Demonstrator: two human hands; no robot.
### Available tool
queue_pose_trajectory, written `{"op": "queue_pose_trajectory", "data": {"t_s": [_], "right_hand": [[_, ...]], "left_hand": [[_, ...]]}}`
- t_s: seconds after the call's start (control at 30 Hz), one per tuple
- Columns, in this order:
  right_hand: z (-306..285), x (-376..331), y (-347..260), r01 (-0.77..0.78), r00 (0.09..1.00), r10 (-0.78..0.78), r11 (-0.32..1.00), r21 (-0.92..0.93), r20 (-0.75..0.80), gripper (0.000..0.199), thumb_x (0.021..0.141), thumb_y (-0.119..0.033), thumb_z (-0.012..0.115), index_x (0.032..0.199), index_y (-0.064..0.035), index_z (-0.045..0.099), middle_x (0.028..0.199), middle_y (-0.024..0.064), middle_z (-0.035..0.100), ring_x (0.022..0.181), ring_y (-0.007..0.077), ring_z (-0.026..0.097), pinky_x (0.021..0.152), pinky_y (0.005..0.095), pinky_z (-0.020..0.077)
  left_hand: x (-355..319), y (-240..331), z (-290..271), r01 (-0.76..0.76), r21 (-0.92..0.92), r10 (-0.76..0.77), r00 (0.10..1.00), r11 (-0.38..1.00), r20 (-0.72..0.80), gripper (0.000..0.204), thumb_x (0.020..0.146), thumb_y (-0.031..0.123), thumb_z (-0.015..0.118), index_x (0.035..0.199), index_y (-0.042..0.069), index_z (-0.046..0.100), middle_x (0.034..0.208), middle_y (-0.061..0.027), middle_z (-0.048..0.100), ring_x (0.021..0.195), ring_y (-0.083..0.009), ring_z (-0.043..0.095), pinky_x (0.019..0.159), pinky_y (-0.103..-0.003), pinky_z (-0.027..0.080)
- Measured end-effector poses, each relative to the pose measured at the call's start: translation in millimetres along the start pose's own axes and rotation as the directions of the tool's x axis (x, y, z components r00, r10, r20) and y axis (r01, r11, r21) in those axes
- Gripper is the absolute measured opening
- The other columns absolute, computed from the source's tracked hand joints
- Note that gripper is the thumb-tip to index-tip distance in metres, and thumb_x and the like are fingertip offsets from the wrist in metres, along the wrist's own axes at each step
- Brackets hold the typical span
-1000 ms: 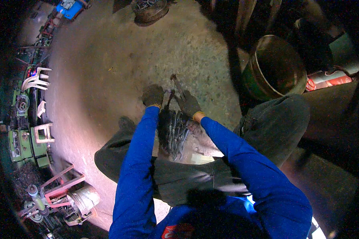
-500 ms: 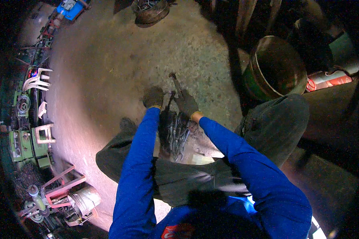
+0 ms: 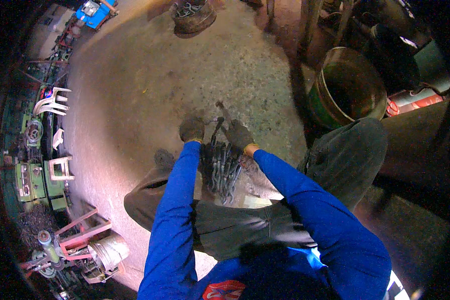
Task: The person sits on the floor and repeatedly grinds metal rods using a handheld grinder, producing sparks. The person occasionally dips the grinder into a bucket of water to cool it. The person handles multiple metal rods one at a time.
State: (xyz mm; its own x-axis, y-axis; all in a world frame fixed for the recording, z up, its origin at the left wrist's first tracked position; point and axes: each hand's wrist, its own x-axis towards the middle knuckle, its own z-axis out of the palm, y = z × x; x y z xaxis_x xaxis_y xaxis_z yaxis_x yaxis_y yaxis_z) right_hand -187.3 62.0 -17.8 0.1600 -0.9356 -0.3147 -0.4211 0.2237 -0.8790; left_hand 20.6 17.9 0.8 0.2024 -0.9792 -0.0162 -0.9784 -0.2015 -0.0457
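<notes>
In a dark work glove, my left hand [image 3: 191, 129] is closed around one end of a short metal rod [image 3: 212, 120], which points right toward my other hand. My right hand [image 3: 239, 134], gloved too, grips a hammer-like tool [image 3: 224, 111]; its far end is blurred, so the exact kind is unclear. Just below the hands, between my legs, lies a pile of dark, partly bent metal rods [image 3: 222, 172] on the concrete floor. One dark piece [image 3: 216, 134] slants up from the pile between both hands.
A round rusty pan [image 3: 195, 22] of metal pieces stands on the floor ahead. To the right is a large open drum [image 3: 350, 85], close to my right knee. White plastic chairs [image 3: 52, 102], green machinery [image 3: 31, 181] and a red metal frame [image 3: 85, 232] line the left side.
The view has shifted slightly, so the surroundings sit lower in the picture. The tool in my right hand has tilted and come a little lower. Both hands keep their hold.
</notes>
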Motion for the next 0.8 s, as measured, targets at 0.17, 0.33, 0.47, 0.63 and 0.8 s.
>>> {"op": "queue_pose_trajectory", "data": {"t_s": [0.17,0.33,0.47,0.63,0.8], "right_hand": [[-8,18,22,0.053,0.979,-0.031,0.993,-0.105,0.202,0.067,0.080,-0.060,0.060,0.111,0.0001,0.059,0.105,0.0279,0.064,0.100,0.0431,0.062,0.084,0.0483,0.0484],[0,13,13,0.063,0.997,-0.061,0.997,-0.047,0.052,0.067,0.081,-0.059,0.059,0.110,0.0014,0.062,0.101,0.0270,0.065,0.093,0.0438,0.063,0.081,0.0474,0.0496],[-13,28,41,0.175,0.968,-0.122,0.955,-0.238,0.219,0.065,0.082,-0.054,0.060,0.113,0.0024,0.060,0.106,0.0291,0.063,0.100,0.0453,0.060,0.087,0.0476,0.0472],[-2,26,25,0.217,0.973,-0.197,0.959,-0.182,0.119,0.062,0.083,-0.049,0.060,0.115,0.0039,0.058,0.103,0.0296,0.063,0.096,0.0479,0.061,0.084,0.0496,0.0486],[-13,15,26,0.013,1.000,-0.010,0.984,-0.177,0.017,0.062,0.083,-0.051,0.061,0.110,0.0044,0.060,0.101,0.0286,0.064,0.094,0.0466,0.062,0.080,0.0505,0.0487]], "left_hand": [[-10,10,-15,0.033,-0.047,-0.030,0.997,0.998,0.064,0.047,0.092,0.046,0.044,0.114,0.010,0.064,0.108,-0.0196,0.067,0.096,-0.0398,0.065,0.083,-0.051,0.050],[-3,-13,-4,0.055,-0.002,-0.054,0.992,0.999,0.116,0.047,0.093,0.048,0.042,0.120,0.014,0.061,0.105,-0.0202,0.067,0.094,-0.0399,0.066,0.078,-0.053,0.052],[-7,11,-4,-0.106,0.057,0.104,0.994,0.993,0.040,0.042,0.090,0.043,0.049,0.115,0.013,0.063,0.097,-0.0182,0.069,0.090,-0.0383,0.065,0.075,-0.051,0.052],[-2,6,0,-0.078,-0.118,0.074,0.997,0.990,-0.034,0.042,0.089,0.043,0.051,0.119,0.016,0.061,0.105,-0.0150,0.067,0.093,-0.0368,0.065,0.078,-0.050,0.052],[-12,23,-12,-0.219,-0.061,0.215,0.975,0.974,-0.065,0.045,0.092,0.045,0.047,0.124,0.016,0.060,0.113,-0.0146,0.066,0.099,-0.0354,0.064,0.086,-0.049,0.050]]}}
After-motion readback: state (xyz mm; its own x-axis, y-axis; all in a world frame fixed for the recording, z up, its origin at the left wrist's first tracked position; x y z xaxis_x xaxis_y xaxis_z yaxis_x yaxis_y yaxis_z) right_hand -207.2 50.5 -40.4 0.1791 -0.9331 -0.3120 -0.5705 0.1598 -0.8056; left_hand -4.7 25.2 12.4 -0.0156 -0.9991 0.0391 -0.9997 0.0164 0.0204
